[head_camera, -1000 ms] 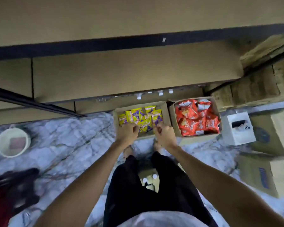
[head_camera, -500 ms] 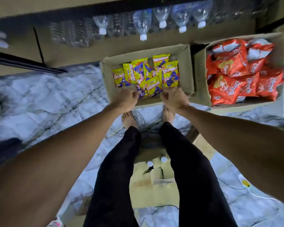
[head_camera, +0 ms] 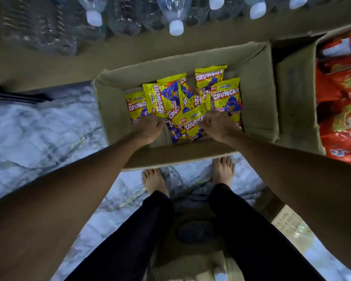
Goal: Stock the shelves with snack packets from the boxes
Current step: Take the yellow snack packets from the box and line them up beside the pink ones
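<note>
Head view: open brown cardboard box [head_camera: 111,118] on marble floor [head_camera: 39,128] holds yellow Crunchy snack packets [head_camera: 166,98]. The right hand [head_camera: 218,126] pinches one; the left hand [head_camera: 150,128] curls against them, grip unclear. Bare cardboard borders the packets far and right.

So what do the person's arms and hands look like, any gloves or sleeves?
No gloves and no sleeves in view: the left hand and right hand are bare, and so are the left forearm and right forearm. I see no watch, ring or bracelet. The person wears black trousers.
</note>
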Motion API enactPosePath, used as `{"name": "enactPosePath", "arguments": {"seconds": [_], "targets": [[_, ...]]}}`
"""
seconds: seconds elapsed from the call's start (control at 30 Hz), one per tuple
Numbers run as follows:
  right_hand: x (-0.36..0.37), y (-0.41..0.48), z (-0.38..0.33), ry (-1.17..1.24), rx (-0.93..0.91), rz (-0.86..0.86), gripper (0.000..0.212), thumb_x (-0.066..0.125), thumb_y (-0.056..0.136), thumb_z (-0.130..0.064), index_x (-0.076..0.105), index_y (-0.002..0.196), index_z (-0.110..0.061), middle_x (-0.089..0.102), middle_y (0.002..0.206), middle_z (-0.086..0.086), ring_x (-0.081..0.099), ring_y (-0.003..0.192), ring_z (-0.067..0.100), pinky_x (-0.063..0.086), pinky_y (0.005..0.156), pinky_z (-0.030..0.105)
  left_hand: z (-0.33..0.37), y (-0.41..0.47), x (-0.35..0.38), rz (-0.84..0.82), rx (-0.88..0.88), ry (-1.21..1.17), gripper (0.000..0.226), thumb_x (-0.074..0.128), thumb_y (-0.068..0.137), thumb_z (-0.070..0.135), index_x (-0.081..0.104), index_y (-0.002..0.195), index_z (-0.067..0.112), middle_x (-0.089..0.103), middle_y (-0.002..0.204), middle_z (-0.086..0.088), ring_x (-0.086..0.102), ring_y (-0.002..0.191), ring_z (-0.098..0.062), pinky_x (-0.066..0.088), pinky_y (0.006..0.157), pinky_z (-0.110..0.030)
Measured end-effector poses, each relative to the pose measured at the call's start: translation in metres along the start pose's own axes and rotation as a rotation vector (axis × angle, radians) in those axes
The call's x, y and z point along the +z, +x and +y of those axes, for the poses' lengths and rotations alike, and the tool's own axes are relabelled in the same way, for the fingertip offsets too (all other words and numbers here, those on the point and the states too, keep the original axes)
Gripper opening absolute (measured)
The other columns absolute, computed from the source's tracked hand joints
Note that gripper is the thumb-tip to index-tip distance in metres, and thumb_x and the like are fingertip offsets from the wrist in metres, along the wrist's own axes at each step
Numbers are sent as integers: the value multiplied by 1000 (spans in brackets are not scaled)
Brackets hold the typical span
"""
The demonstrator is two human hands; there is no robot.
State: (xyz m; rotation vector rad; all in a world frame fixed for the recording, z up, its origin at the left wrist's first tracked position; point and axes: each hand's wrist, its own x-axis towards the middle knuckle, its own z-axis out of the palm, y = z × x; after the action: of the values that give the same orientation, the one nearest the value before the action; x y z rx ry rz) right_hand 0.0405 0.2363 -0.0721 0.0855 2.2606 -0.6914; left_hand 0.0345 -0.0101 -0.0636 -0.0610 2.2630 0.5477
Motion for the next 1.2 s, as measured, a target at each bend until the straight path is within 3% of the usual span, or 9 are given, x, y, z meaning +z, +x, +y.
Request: {"name": "enactPosePath", "arguments": {"seconds": [0.17, 0.23, 0.47, 0.57, 0.67, 0.83, 0.93, 1.07, 1.2], "targets": [[28, 34, 22, 116, 124, -72, 93, 70, 83, -58, 28, 154, -15, 45, 150, 13, 43, 138, 33, 44, 106, 44, -21, 55, 23, 53, -187, -195, 69, 49, 100, 49, 32, 151, 6, 41, 151, -16, 44, 135, -33, 43, 106, -42], [39, 43, 24, 148, 139, -47, 104, 74, 79, -58, 19, 158, -18, 35, 158, 11, 33, 145, 34, 39, 112, 50, -20, 73, 28, 119, -248, -343, 75, 55, 97, 49, 28, 152, 7, 39, 154, -11, 41, 139, -31, 39, 111, -42], [66, 63, 24, 50, 219, 124, 116, 82, 72, -55, 9, 157, -24, 26, 160, 15, 28, 146, 40, 39, 107, 59, -18, 110, 35, 354, -509, -526, 68, 73, 82, 54, 51, 132, 14, 59, 131, -9, 57, 120, -28, 49, 89, -35], [71, 66, 22, 58, 242, 202, 109, 86, 72, -42, 19, 155, -20, 39, 152, 16, 40, 139, 40, 45, 103, 56, -21, 114, 37, 305, -502, -455, 37, 71, 86, 49, 66, 93, 13, 70, 109, -9, 64, 106, -24, 51, 86, -33], [70, 66, 22, 192, 279, 251, 81, 86, 76, -27, 40, 140, -10, 56, 135, 16, 55, 125, 38, 53, 95, 48, -14, 106, 34, 272, -497, -490, 38, 67, 92, 37, 48, 65, 19, 60, 79, -3, 59, 87, -19, 46, 72, -30], [51, 42, 14, 301, 243, 207, 27, 81, 83, -23, 68, 91, 0, 71, 96, 11, 67, 90, 24, 45, 70, 19, -1, 77, 25, 347, -388, -587, 30, 65, 92, 18, 44, 70, 19, 52, 72, 1, 54, 77, -18, 37, 55, -28], [31, 11, 4, 341, 249, 224, 33, 76, 87, -27, 59, 68, -6, 61, 69, 3, 57, 63, 18, 33, 45, 16, 12, 44, 8, 369, -344, -577, 25, 61, 90, 12, 45, 73, 16, 51, 74, -6, 49, 73, -19, 35, 56, -30], [-5, -33, -15, 432, 260, 270, 35, 74, 88, -37, 57, 69, -13, 66, 82, 11, 58, 73, 25, 33, 44, 17, 32, -16, -23, 376, -306, -479, 8, 58, 90, 10, 51, 92, 13, 57, 87, -8, 53, 81, -21, 32, 64, -28], [-46, -91, -45, 566, 265, 286, 42, 76, 86, -34, 55, 63, -7, 51, 56, 5, 46, 57, 16, 29, 41, 16, 52, -81, -55, 340, -240, -410, 31, 57, 92, 8, 54, 123, 10, 59, 100, 0, 54, 88, -18, 35, 72, -22]]}}
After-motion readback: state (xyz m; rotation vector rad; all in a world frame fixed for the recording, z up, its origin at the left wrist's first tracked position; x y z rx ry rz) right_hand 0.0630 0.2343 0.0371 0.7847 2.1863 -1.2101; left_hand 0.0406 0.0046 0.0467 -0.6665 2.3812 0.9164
